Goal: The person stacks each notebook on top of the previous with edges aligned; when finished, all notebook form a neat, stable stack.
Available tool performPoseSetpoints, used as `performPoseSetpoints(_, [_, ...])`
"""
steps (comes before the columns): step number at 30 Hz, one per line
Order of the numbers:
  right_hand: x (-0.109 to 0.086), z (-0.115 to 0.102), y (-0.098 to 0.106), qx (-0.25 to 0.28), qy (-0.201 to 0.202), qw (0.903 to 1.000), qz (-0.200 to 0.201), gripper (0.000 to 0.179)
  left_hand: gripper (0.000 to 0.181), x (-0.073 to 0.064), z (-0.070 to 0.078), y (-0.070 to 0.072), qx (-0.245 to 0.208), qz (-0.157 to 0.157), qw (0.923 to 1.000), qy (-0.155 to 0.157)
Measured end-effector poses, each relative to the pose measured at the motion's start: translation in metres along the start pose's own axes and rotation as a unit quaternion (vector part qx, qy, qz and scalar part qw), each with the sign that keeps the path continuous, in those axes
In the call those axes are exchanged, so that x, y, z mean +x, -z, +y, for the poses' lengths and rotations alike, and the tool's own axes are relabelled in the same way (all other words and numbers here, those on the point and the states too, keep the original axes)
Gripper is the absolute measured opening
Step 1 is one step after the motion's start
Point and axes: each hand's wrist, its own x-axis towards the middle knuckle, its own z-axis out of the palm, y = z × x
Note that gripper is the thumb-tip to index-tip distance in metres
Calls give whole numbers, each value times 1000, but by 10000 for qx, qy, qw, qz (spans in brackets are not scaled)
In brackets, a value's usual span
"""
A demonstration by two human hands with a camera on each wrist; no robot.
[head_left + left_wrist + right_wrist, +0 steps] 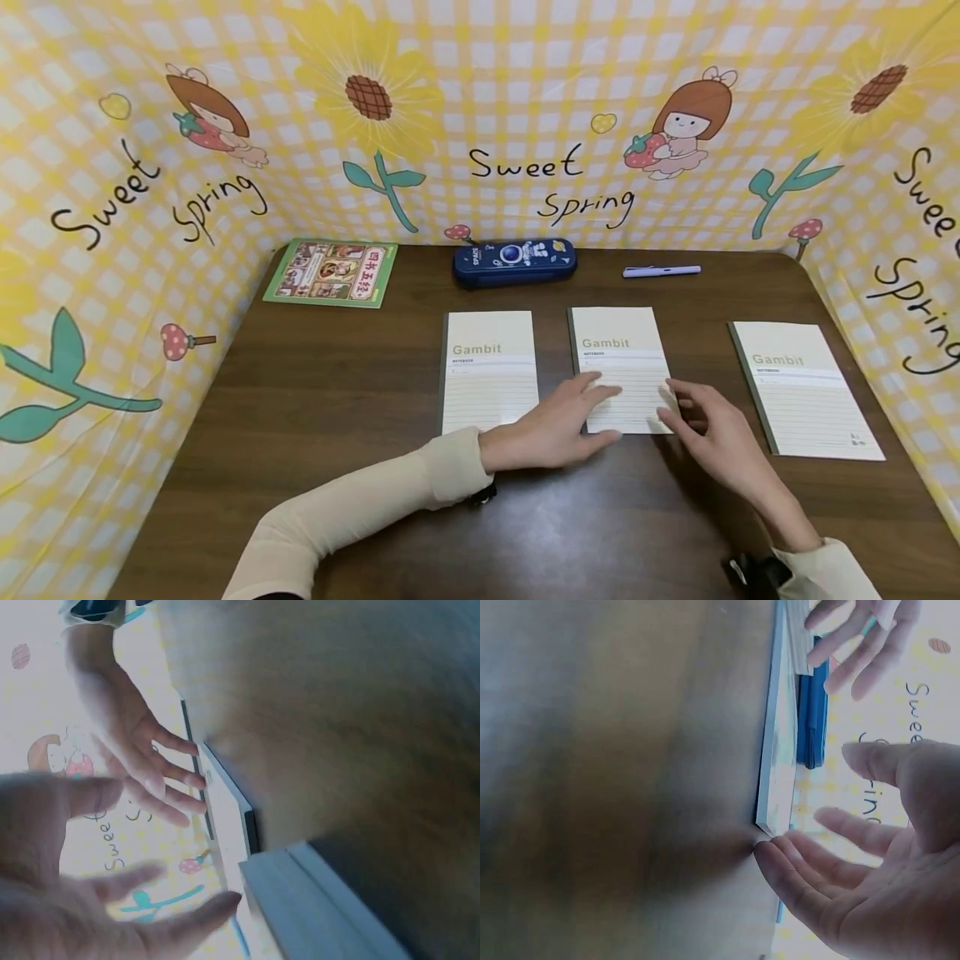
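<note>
Three cream notebooks marked Gambit lie side by side: a left notebook (487,358), a middle notebook (618,329) and a right notebook (806,392). Over the lower left part of the middle one my left hand (555,427) spreads its fingers, its wrist at the left notebook's lower corner. My right hand (716,429) is at the middle notebook's right edge, fingers relaxed and thumb apart. In the right wrist view, fingertips (769,851) of the right hand are right at a corner of that notebook (778,750). Neither hand grips anything.
At the back of the brown table (337,367) are a green-edged book (330,273), a navy space-themed pencil case (513,262) and a lavender pen (662,271). A yellow checked cloth (510,83) walls in the back and both sides.
</note>
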Motion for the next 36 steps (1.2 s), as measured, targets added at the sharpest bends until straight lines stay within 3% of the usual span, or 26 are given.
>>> performPoseSetpoints(4, [8, 5, 4, 304, -458, 9983, -216, 55, 66, 4, -2, 4, -869, 459, 9928, 680])
performPoseSetpoints(7, [11, 7, 5, 335, -748, 9958, -403, 63, 70, 6, -3, 7, -1660, 518, 9780, 1153])
performPoseSetpoints(12, [16, 6, 6, 563, -1210, 9895, -551, 70, 80, 8, -3, 9, -2917, 438, 9375, 1847])
performPoseSetpoints(15, [18, 4, 6, 1029, -1556, 9801, -675, 72, 85, 11, -2, 8, -3603, 537, 9062, 2146])
performPoseSetpoints(18, [20, 3, 5, 1728, -1947, 9630, -705, 72, 89, 14, -1, 8, -4195, 731, 8732, 2369])
performPoseSetpoints(21, [22, 3, 4, 2519, -2270, 9386, -629, 69, 91, 17, -2, 9, -4722, 881, 8395, 2540])
performPoseSetpoints(25, [26, 6, 3, 3347, -2555, 9054, -541, 69, 88, 19, -6, 12, -5241, 959, 8019, 2705])
performPoseSetpoints(28, [28, 9, 3, 3600, -2681, 8918, -558, 73, 86, 21, -10, 16, -5588, 988, 7751, 2778])
performPoseSetpoints(31, [29, 12, 5, 3601, -2775, 8878, -721, 75, 86, 23, -12, 20, -5821, 954, 7551, 2862])
performPoseSetpoints(36, [30, 12, 7, 3376, -2896, 8901, -994, 73, 86, 29, -15, 24, -5922, 801, 7430, 3012])
